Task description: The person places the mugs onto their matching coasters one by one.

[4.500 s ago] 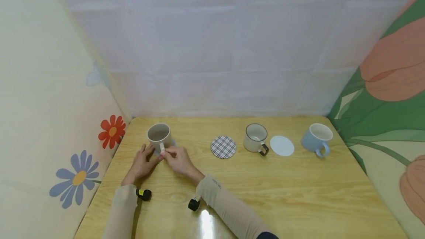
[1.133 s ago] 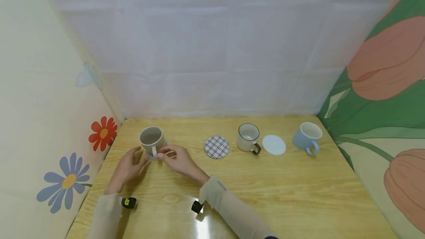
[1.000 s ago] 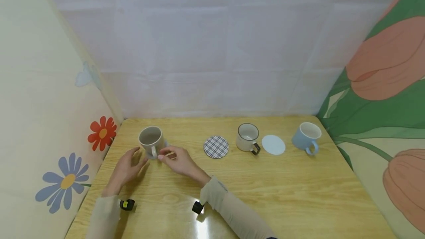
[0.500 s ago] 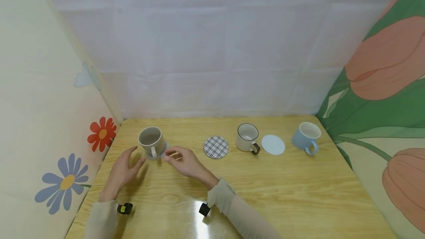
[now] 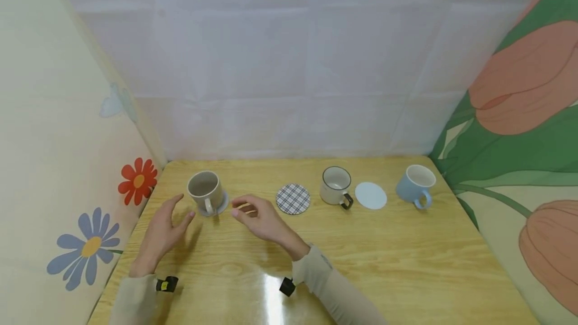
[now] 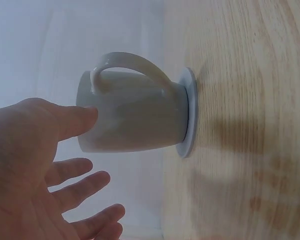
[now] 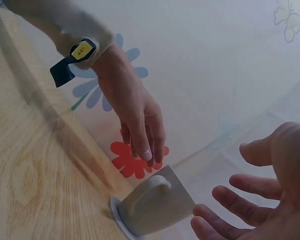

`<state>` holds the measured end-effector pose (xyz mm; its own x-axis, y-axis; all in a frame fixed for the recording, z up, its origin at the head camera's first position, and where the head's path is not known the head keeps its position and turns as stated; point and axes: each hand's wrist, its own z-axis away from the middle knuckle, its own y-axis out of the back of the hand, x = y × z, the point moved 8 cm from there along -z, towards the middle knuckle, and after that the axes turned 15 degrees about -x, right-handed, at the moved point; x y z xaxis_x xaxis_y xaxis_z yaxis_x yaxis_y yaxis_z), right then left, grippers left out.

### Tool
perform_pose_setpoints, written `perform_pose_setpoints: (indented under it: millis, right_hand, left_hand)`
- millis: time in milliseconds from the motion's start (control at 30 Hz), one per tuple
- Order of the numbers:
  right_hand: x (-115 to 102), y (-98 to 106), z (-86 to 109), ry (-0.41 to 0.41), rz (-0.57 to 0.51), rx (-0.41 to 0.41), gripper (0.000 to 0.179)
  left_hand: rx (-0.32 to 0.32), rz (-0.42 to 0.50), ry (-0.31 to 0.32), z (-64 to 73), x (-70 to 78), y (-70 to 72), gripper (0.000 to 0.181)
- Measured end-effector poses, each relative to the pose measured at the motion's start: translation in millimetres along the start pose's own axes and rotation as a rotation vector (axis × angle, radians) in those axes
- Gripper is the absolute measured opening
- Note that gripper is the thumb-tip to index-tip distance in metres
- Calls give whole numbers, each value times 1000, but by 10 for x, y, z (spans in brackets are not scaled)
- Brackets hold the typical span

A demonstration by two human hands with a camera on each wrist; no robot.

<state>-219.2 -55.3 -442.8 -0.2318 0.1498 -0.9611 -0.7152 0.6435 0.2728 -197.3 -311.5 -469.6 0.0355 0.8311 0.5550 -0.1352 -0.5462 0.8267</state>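
Observation:
A grey mug [image 5: 206,192] stands upright on a round grey-blue coaster [image 5: 222,205] at the table's left end, its handle facing the near side. My left hand [image 5: 161,229] is just left of the mug, fingers relaxed and spread, holding nothing. On the other side, my right hand [image 5: 262,217] hovers with loosely bent fingers, apart from the mug. The left wrist view shows the mug [image 6: 135,112] seated on its coaster [image 6: 190,112], with the thumb in front of it. In the right wrist view, both hands flank the mug [image 7: 160,205].
Right of the hands lie a plaid coaster [image 5: 293,199], a cream mug [image 5: 335,187] with dark rim and handle, a pale blue coaster [image 5: 371,195] and a light blue mug [image 5: 413,185]. The wooden table [image 5: 384,265] meets a white cloth wall [image 5: 280,89] behind.
Earlier, my right fingers were at the mug's handle and my left hand lay beside its base. Both hands have since drawn apart from the mug, left hand leftward, right hand rightward.

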Motion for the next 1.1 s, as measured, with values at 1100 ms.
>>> perform_pose_setpoints:
  millis: [1100]
  right_hand:
    - [13, 267, 460, 85, 101, 94, 39]
  left_hand:
    - [184, -48, -179, 80, 461, 93, 59]
